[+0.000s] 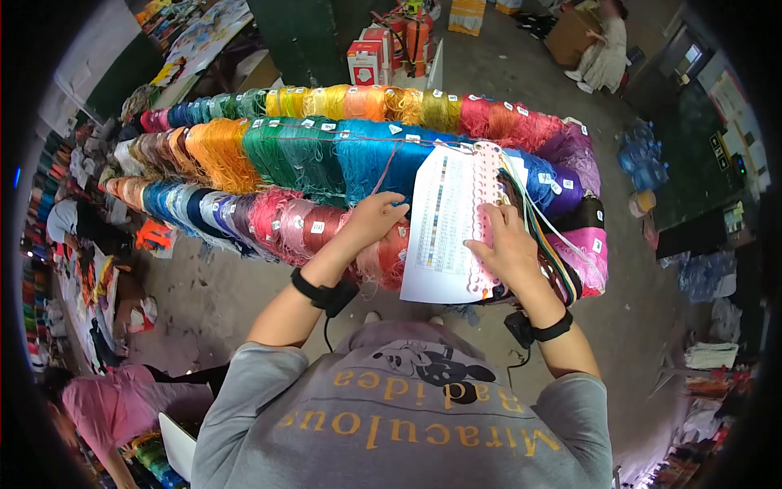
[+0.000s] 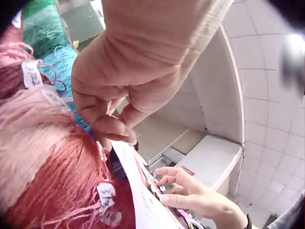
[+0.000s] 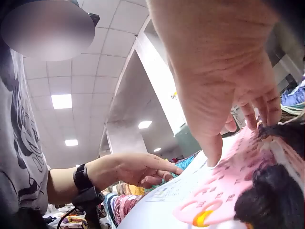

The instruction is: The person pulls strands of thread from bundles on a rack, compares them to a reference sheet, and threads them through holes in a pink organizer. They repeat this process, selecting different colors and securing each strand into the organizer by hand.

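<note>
Pink card: The perforated pink card point(image 1: 486, 167) lay along the right part of the printed sheet, on top of the skeins; an orange strand point(image 3: 202, 218) sat at a hole near its end closest to the wearer.
Printed sheet: The white sheet point(image 1: 441, 281) bore a column chart and overlapped the middle and front rows of skeins.
Attached threads: Dark, green and white strands point(image 1: 524, 196) ran along the card's right side.
Right hand: The right hand point(image 1: 511, 248) rested on the card, fingers apart, with the thumb set toward the sheet.
Left hand: The left hand point(image 1: 376, 218) was positioned just beside the sheet's left edge, above the skeins; fingers bent, tips close together.
Loose thread: A dark reddish thread point(image 1: 388, 169) ran down toward the left hand; the view did not show clearly whether the fingertips pinched it.
Skein rows: Three rows carried coral and pink skeins point(image 1: 289, 224) in front, blue skeins point(image 1: 379, 159) mid-row and yellow skeins point(image 1: 322, 102) at the back, with white tags attached.
Wristbands: Black bands point(image 1: 554, 328) encircled both wrists.
Background: Fire extinguishers point(image 1: 417, 47) stood beyond the rows; a seated person point(image 1: 607, 53) was at upper right.
</note>
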Demonstrator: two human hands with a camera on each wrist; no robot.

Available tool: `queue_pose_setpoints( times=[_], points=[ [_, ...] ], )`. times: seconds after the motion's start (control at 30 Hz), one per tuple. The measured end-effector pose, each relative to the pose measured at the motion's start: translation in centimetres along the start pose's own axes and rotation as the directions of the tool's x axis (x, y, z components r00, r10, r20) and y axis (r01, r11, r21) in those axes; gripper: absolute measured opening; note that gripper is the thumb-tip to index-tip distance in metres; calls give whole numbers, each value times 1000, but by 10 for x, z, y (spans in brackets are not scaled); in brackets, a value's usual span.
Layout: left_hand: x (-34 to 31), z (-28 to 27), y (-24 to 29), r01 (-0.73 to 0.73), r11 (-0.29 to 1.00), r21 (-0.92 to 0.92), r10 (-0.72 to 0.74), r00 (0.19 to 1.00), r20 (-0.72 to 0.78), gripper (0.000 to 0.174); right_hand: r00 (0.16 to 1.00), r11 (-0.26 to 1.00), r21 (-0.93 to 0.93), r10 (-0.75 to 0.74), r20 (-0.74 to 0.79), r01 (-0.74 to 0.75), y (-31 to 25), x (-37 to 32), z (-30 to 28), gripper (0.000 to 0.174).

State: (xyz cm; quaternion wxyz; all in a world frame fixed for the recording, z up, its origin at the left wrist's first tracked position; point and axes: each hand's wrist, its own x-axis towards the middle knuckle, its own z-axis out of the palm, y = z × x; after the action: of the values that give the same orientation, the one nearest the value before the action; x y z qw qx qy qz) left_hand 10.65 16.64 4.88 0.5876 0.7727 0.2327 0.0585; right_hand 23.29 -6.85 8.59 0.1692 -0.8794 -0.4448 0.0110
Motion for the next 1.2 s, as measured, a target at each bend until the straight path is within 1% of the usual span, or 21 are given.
queue_pose_setpoints(
  times=[0.07, 0.2, 0.3, 0.37, 0.43, 0.47, 0.5, 0.57, 0.6, 0.67, 0.77, 0.8, 0.83, 0.87, 0.9, 0.97, 1.0, 1.07, 1.1, 1.13, 1.2],
  points=[
    [9, 10, -9, 71, 981, -182, -61, 997, 56, 30, 998, 999, -10, 36, -52, -37, -4, -3, 8, 60],
    [19, 15, -19, 56, 986, -154, -42, 995, 94, 23, 992, 990, 70, 125, -34, -122, -5, -5, 4, 59],
    [18, 16, -18, 43, 991, -124, -27, 992, 126, 15, 953, 977, 214, 47, -301, 20, 11, -12, -10, 59],
    [17, 18, -15, 63, 976, -208, -41, 993, 107, 12, 911, 855, 517, 234, -338, -28, 31, -19, -29, 55],
    [16, 19, -17, 57, 975, -216, -38, 995, 92, 12, 821, 670, 741, 407, -400, 29, 41, -39, -69, 50],
    [16, 19, -18, 54, 973, -223, -39, 997, 73, 11, 707, 819, 571, 376, -599, 48, 70, -48, -82, 44],
    [16, 19, -18, 52, 973, -226, -36, 997, 71, 11, 645, 657, 735, 491, -586, 168, 73, -60, -104, 41],
    [16, 18, -20, 46, 968, -249, -32, 998, 62, 11, 573, 777, 617, 452, -684, 124, 125, -118, -150, 39],
    [15, 17, -19, 45, 967, -250, -31, 998, 61, 11, 323, 957, 237, 174, -930, 169, 120, -134, -151, 40],
    [15, 17, -16, 53, 965, -257, -41, 998, 53, 12, -66, 966, 131, 150, -987, 224, 85, -157, -165, 43],
    [15, 16, -17, 40, 968, -249, -26, 998, 59, 11, -44, 967, 188, 198, -979, 172, 62, -163, -170, 51],
    [14, 16, -16, 39, 968, -248, -25, 998, 60, 11, 54, 980, -197, -196, -979, -15, 62, -153, -169, 53],
    [14, 15, -16, 39, 968, -247, -26, 998, 57, 12, 139, 990, 66, 48, -989, 127, 61, -150, -162, 55],
    [13, 15, -16, 39, 969, -246, -27, 998, 53, 12, 215, 914, 336, 289, -933, 230, 59, -147, -155, 57],
    [13, 15, -16, 39, 969, -245, -26, 998, 53, 12, 312, 787, 525, 435, -845, 324, 50, -133, -143, 56],
    [11, 14, -17, 33, 963, -267, -20, 999, 50, 12, 479, 727, 601, 419, -771, 332, 36, -100, -117, 53],
    [10, 13, -16, 32, 963, -266, -20, 999, 46, 12, 558, 700, 673, 468, -685, 240, 24, -85, -108, 51],
    [8, 13, -16, 33, 962, -272, -22, 999, 42, 12, 735, 633, 695, 282, -617, 341, 19, -65, -83, 45],
    [7, 12, -17, 33, 962, -273, -23, 999, 38, 12, 804, 572, 750, 245, -541, 331, 13, -57, -73, 43],
    [7, 12, -18, 30, 958, -286, -20, 999, 37, 12, 824, 537, 759, 190, -534, 368, 13, -49, -60, 44],
    [5, 11, -19, 26, 953, -303, -19, 999, 26, 12, 871, 561, 771, 169, -462, 300, 5, -41, -49, 45]
  ],
)
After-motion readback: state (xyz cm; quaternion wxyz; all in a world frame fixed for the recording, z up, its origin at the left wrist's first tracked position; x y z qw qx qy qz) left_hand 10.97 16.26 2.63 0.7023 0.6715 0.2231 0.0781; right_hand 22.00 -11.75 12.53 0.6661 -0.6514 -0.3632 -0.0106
